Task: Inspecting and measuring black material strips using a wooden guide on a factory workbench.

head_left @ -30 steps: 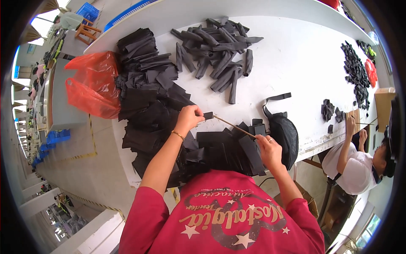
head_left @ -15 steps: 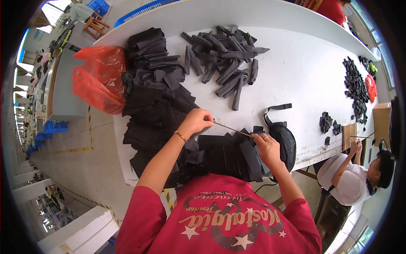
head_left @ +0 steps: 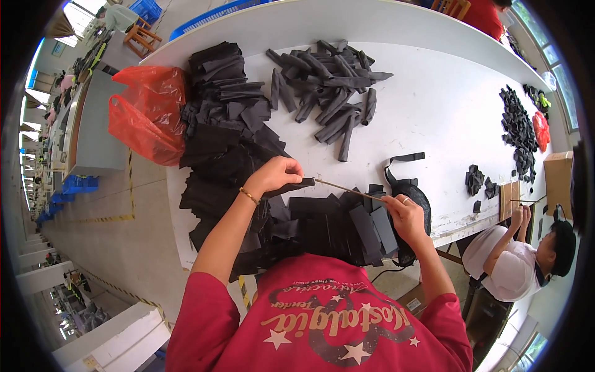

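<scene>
My left hand point(head_left: 277, 175) is closed on one end of a narrow black fabric tube point(head_left: 300, 185), above the table. A thin metal rod point(head_left: 348, 188) runs from my right hand point(head_left: 406, 217), closed round its near end, to the free end of that tube. Whether the rod's tip sits inside the tube or just touches it I cannot tell. Below both hands lie stacks of flat black fabric pieces point(head_left: 313, 230). More such pieces form a long heap point(head_left: 214, 146) to the left, and farther off is a pile of narrow black tubes point(head_left: 338, 80).
A red plastic bag point(head_left: 149, 118) hangs at the table's left edge. By my right hand lies a black mesh item with a strap point(head_left: 416, 193). A raised white ledge point(head_left: 372, 22) borders the far side. At the right, a co-worker point(head_left: 511, 260) handles a thin rod near small black pieces.
My hands have drawn farther apart, the left moving left and the right moving right with the rod. More of the black tube now shows beyond my left fingers.
</scene>
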A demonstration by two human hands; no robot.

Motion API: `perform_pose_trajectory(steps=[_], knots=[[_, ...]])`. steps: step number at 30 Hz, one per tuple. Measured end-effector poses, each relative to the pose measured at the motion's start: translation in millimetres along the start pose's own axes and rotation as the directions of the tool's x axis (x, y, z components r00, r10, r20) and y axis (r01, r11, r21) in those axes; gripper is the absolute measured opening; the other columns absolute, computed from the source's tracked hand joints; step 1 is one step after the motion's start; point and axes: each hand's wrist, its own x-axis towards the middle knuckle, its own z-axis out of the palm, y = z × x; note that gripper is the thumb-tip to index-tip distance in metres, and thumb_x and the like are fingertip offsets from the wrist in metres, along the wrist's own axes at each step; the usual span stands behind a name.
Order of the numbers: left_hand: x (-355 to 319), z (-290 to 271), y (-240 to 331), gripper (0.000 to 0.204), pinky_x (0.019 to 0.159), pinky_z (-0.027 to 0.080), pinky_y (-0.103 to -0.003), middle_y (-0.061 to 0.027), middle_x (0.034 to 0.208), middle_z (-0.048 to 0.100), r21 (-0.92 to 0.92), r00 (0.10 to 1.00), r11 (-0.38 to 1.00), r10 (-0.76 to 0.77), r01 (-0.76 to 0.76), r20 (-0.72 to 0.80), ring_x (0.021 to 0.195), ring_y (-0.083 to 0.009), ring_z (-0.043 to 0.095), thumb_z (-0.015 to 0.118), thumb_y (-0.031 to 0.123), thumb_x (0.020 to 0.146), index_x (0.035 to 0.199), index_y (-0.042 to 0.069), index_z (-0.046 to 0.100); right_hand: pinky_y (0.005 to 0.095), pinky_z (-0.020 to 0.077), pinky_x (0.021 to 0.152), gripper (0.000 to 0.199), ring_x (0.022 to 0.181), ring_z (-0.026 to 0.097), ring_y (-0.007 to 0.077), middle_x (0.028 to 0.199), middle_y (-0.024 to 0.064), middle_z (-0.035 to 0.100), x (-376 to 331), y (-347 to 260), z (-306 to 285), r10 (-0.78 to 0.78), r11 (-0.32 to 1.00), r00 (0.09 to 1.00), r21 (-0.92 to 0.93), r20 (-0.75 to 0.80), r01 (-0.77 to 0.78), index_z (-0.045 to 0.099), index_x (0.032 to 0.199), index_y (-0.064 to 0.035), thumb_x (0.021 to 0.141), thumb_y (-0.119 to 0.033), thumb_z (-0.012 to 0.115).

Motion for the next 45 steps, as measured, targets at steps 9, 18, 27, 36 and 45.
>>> perform_pose_trajectory(steps=[9,18,27,36,45], knots=[[0,7,9,0.012,0.071,0.047,-0.026,-0.0021,0.081,0.064,0.057,0.999,0.998,-0.010,0.008,0.049,0.074,-0.0085,0.056,0.065,0.009,0.085,0.092,-0.001,0.064,0.0365,0.0487,0.059,0.015,0.069,0.061,0.0245,0.073,0.0055,0.057,-1,2,6,-0.040,0.998,0.999,-0.043,0.025,0.041,0.068,0.097,-0.0124,0.082,-0.010,0.066],[-5,7,9,0.019,0.069,0.046,-0.027,-0.0035,0.078,0.062,0.187,0.999,0.982,0.020,-0.015,-0.026,0.073,-0.0101,0.053,0.061,0.017,0.090,0.095,-0.002,0.062,0.0347,0.0457,0.056,0.015,0.061,0.058,0.0265,0.073,0.0095,0.058,-3,-2,-5,0.022,0.998,1.000,0.061,0.000,-0.022,0.069,0.100,-0.0080,0.085,-0.008,0.064],[-6,8,10,0.018,0.069,0.046,-0.026,-0.0033,0.078,0.062,0.163,0.999,0.986,0.027,-0.023,-0.024,0.073,-0.0101,0.053,0.061,0.016,0.090,0.095,-0.002,0.062,0.0349,0.0455,0.056,0.015,0.061,0.057,0.0272,0.073,0.0105,0.057,-5,-4,-8,0.029,0.997,0.999,0.066,0.015,-0.030,0.068,0.100,-0.0071,0.086,-0.007,0.063],[-5,17,19,0.019,0.069,0.046,-0.028,-0.0052,0.077,0.063,0.157,0.998,0.986,0.065,-0.061,-0.019,0.072,-0.0113,0.055,0.062,0.017,0.088,0.094,-0.001,0.064,0.0375,0.0490,0.057,0.018,0.066,0.062,0.0279,0.077,0.0081,0.060,-6,-9,-1,-0.012,1.000,0.996,0.005,0.089,0.012,0.068,0.103,-0.0119,0.085,-0.010,0.063],[-30,78,66,0.048,0.103,0.036,-0.040,-0.0131,0.120,0.056,0.489,0.313,0.814,0.575,-0.315,-0.756,0.120,-0.0295,0.049,0.072,0.017,0.079,0.124,0.010,0.057,0.0340,0.0474,0.064,0.021,0.069,0.061,0.0252,0.078,0.0135,0.060,2,-52,83,0.166,0.811,0.969,0.534,0.184,-0.240,0.061,0.108,0.0000,0.089,-0.008,0.059]])
